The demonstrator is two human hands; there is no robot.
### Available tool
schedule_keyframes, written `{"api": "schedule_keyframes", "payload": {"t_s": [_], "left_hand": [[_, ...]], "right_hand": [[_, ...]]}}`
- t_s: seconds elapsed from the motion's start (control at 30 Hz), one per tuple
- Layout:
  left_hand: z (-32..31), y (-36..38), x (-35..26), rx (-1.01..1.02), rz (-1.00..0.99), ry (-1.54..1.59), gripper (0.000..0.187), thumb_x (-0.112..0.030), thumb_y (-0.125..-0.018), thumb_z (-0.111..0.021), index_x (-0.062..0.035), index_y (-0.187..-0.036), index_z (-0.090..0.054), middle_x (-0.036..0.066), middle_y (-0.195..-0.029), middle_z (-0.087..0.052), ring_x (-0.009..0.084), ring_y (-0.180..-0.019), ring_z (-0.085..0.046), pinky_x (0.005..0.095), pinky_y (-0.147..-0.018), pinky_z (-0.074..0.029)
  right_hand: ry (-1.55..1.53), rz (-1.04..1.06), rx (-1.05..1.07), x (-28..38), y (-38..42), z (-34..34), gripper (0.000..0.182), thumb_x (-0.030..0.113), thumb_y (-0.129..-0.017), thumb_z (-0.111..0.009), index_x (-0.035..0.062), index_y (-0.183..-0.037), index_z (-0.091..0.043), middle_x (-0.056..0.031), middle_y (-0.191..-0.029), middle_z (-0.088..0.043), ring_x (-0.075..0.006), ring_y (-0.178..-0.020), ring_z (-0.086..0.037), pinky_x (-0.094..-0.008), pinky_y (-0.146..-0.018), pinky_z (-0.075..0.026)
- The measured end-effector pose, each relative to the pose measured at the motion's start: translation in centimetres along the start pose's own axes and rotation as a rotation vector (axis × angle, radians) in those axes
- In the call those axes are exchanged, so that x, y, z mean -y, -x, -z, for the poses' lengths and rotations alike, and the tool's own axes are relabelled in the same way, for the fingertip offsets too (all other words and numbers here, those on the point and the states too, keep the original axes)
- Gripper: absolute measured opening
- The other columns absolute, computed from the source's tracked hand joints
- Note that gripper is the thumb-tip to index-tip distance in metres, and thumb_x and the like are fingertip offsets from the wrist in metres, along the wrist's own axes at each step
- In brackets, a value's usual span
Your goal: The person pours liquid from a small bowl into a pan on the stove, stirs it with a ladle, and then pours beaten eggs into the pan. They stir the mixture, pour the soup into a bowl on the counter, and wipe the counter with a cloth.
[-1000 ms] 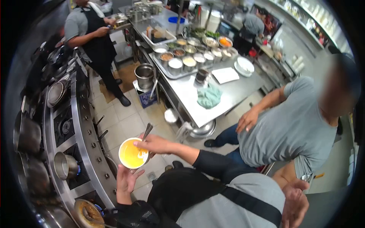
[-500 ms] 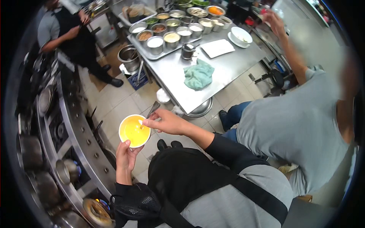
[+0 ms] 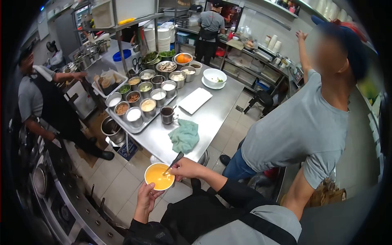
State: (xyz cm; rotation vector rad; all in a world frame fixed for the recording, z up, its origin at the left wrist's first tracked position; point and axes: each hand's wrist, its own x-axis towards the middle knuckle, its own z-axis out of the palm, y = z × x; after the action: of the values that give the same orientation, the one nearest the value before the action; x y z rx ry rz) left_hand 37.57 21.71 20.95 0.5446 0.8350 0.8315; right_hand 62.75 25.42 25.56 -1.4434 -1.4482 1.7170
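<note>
My left hand (image 3: 148, 197) is closed around the lower side of a white bowl (image 3: 171, 187), with its thumb at the rim. A yellow-orange liquid (image 3: 157, 178), like beaten egg, fills part of the bowl. My right hand (image 3: 188, 168) grips a metal spoon (image 3: 177, 159) by its handle, and the spoon's lower end dips into the liquid. The bowl is held in the air just off the near corner of a steel table (image 3: 220, 107). A crumpled green cloth (image 3: 184, 136) lies on that table close to my right hand.
A tray (image 3: 141, 127) with several metal containers of ingredients stands on the table, near a dark-filled jug (image 3: 167, 115), white rectangular plate (image 3: 195, 100) and white bowl (image 3: 215, 76). A stove (image 3: 77, 204) runs along the left. Co-workers stand left (image 3: 49, 96), right (image 3: 294, 122) and far back (image 3: 211, 30).
My view has tilted up, showing more of the room's far side. Both hands still hold the bowl and spoon. The left co-worker has moved one hand toward the counter.
</note>
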Motion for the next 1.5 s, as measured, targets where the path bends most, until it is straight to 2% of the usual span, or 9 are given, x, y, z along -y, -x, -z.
{"api": "schedule_keyframes", "payload": {"t_s": [0.13,0.23,0.37,0.43,0.5,0.6,0.93,1.2,1.5], "left_hand": [[-3.0,-6.2,0.0,0.087,0.014,-0.09,0.051,-0.032,-0.096,-0.058,-0.0028,-0.136,-0.045,0.014,-0.132,-0.058,0.0284,-0.117,-0.061,0.044,-0.095,-0.053],[-6.9,-12.4,0.3,0.148,-0.028,0.045,0.057,-0.043,-0.105,-0.034,-0.0049,-0.147,-0.037,0.008,-0.146,-0.047,0.0247,-0.133,-0.046,0.042,-0.106,-0.041],[-9.2,-23.3,4.1,0.106,-0.45,-0.771,0.04,-0.024,-0.092,-0.067,-0.0017,-0.125,-0.059,0.009,-0.11,-0.066,0.0185,-0.104,-0.063,0.0298,-0.092,-0.047],[-12.9,-26.3,2.6,0.207,-0.825,-1.261,0.033,-0.027,-0.085,-0.073,-0.007,-0.109,-0.067,0.011,-0.093,-0.062,0.0293,-0.085,-0.061,0.0365,-0.079,-0.049],[-13.3,-30.9,3.3,0.227,-0.904,-1.409,0.024,-0.028,-0.084,-0.071,-0.0076,-0.095,-0.066,0.01,-0.087,-0.058,0.0317,-0.081,-0.058,0.0412,-0.072,-0.046],[-13.3,-34.9,3.7,0.224,-0.738,-1.467,0.02,-0.027,-0.084,-0.069,-0.0087,-0.082,-0.06,0.009,-0.082,-0.055,0.0317,-0.08,-0.057,0.0426,-0.07,-0.044],[-14.4,-38.0,2.5,0.221,-0.765,-1.532,0.017,-0.021,-0.079,-0.069,-0.012,-0.075,-0.055,0.007,-0.077,-0.051,0.0288,-0.072,-0.055,0.0405,-0.063,-0.043],[-13.8,-39.7,2.2,0.212,-0.648,-1.57,0.018,-0.023,-0.075,-0.072,-0.0134,-0.073,-0.057,0.005,-0.075,-0.051,0.0261,-0.07,-0.055,0.0382,-0.064,-0.043],[-13.7,-40.1,1.8,0.216,-0.669,-1.607,0.023,-0.027,-0.076,-0.072,-0.0129,-0.07,-0.055,0.004,-0.073,-0.05,0.0222,-0.067,-0.055,0.0348,-0.062,-0.044]], "right_hand": [[0.115,0.021,-0.097,-0.5,-1.4,6.7,0.026,0.022,-0.089,-0.062,-0.0022,-0.08,-0.065,-0.0074,-0.07,-0.067,-0.0142,-0.063,-0.067,-0.0287,-0.06,-0.055],[0.224,0.071,-0.193,-1.7,-2.8,13.3,0.028,0.022,-0.09,-0.059,-0.0041,-0.084,-0.066,-0.0104,-0.069,-0.068,-0.0159,-0.064,-0.069,-0.0309,-0.059,-0.054],[0.123,0.048,-0.355,0.6,-2.7,23.5,0.029,0.02,-0.086,-0.058,-0.0087,-0.083,-0.065,-0.0149,-0.068,-0.069,-0.0192,-0.062,-0.07,-0.0307,-0.057,-0.055],[0.085,0.026,-0.474,2.9,-2.9,28.3,0.025,0.017,-0.086,-0.058,-0.0067,-0.081,-0.064,-0.0117,-0.068,-0.066,-0.0188,-0.06,-0.069,-0.0291,-0.056,-0.056],[0.15,0.008,-0.534,4.3,-4.2,34.1,0.023,0.016,-0.086,-0.058,-0.0064,-0.081,-0.065,-0.0117,-0.068,-0.066,-0.0176,-0.061,-0.068,-0.0292,-0.057,-0.057],[0.156,0.053,-0.606,4.6,-7.9,44.0,0.025,0.016,-0.087,-0.056,-0.0052,-0.087,-0.068,-0.0072,-0.07,-0.066,-0.0131,-0.058,-0.065,-0.0255,-0.058,-0.055],[0.018,0.092,-0.717,8.4,-23.9,67.7,0.025,0.016,-0.09,-0.056,-0.0081,-0.095,-0.063,-0.0113,-0.078,-0.065,-0.0167,-0.062,-0.067,-0.0264,-0.062,-0.058],[-0.221,0.09,-0.815,3.3,-40.4,76.6,0.027,0.009,-0.088,-0.051,-0.0108,-0.104,-0.06,-0.0148,-0.085,-0.065,-0.0206,-0.065,-0.067,-0.0277,-0.06,-0.059],[-0.243,-0.003,-0.847,0.5,-50.9,76.0,0.025,0.005,-0.086,-0.05,-0.0072,-0.105,-0.06,-0.0136,-0.092,-0.064,-0.0197,-0.071,-0.066,-0.0283,-0.062,-0.059]]}}
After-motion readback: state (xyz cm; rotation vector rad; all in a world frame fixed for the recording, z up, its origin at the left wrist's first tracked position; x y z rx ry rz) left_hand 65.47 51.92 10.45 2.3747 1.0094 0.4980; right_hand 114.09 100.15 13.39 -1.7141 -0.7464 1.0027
